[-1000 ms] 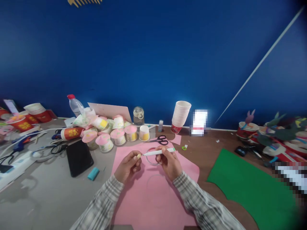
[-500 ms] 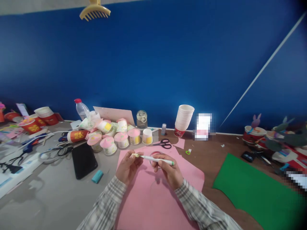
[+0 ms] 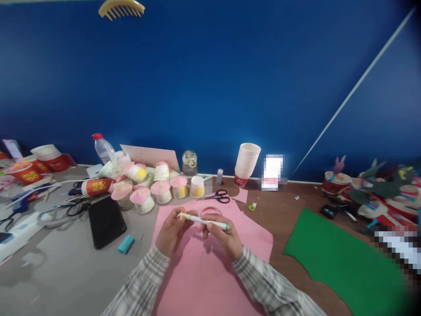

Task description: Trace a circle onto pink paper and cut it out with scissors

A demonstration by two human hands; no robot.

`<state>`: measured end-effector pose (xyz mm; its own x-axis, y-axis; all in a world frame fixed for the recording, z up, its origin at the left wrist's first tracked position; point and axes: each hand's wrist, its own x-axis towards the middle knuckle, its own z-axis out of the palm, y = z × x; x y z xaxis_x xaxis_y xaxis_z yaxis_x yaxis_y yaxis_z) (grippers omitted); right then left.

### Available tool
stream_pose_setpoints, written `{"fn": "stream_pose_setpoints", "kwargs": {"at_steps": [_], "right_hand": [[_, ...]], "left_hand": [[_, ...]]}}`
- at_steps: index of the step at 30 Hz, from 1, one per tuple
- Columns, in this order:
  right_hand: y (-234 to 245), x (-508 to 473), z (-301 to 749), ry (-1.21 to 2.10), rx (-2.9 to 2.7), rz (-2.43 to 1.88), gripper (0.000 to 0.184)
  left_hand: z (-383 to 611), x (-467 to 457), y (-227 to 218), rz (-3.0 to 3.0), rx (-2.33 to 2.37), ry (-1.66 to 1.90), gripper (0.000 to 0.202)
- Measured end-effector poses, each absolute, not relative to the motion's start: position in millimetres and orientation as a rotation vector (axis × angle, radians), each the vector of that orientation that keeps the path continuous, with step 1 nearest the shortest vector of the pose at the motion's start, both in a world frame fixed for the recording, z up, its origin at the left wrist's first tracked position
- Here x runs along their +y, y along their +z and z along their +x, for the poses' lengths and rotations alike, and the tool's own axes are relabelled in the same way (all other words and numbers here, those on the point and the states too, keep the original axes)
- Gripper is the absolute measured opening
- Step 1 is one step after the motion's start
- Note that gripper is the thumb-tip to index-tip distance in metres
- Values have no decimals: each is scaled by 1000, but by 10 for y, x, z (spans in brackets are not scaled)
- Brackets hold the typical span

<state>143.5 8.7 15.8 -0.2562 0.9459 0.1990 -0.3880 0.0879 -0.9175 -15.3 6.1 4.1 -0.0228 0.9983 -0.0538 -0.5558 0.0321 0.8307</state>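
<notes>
My right hand (image 3: pixel 223 232) is closed around a slim white marker pen (image 3: pixel 207 221) with a green end, held nearly level and pointing left. Between the fingertips of my left hand (image 3: pixel 174 230) is a small pale yellow piece (image 3: pixel 184 215), partly covered by the fingers. The pen's left end meets this piece; I cannot tell whether it is inside or only against it. Both hands are above a large pink paper sheet (image 3: pixel 210 281). Just behind them on the sheet lies a clear and red ring (image 3: pixel 211 209), partly hidden by my right hand.
Scissors (image 3: pixel 221 196) lie beyond the sheet. Several paper cups with pink tops (image 3: pixel 161 191) stand at back left, near a black phone (image 3: pixel 107 221) and a teal cylinder (image 3: pixel 125 244). A cup stack (image 3: pixel 247 162) leans behind; green paper (image 3: pixel 345 263) lies right.
The pen's left end and the yellow piece have come together, where a narrow tip showed between them before. The whole view has shifted slightly, so objects sit further left.
</notes>
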Motion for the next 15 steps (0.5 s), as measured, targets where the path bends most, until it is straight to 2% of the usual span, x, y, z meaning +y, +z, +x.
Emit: {"fn": "stream_pose_setpoints", "kwargs": {"at_steps": [6,10,15], "right_hand": [[176,-102,1361,1424,-1380,-679,23],[255,-185,1368,1230,-1642,-618,29],[266,-216,1347,1098,-1695,-595,36]], "left_hand": [[-46,-32,49,687,906,1501,40],[14,-113,81,662,947,1523,42],[43,-172,97,655,929,1519,37]]}}
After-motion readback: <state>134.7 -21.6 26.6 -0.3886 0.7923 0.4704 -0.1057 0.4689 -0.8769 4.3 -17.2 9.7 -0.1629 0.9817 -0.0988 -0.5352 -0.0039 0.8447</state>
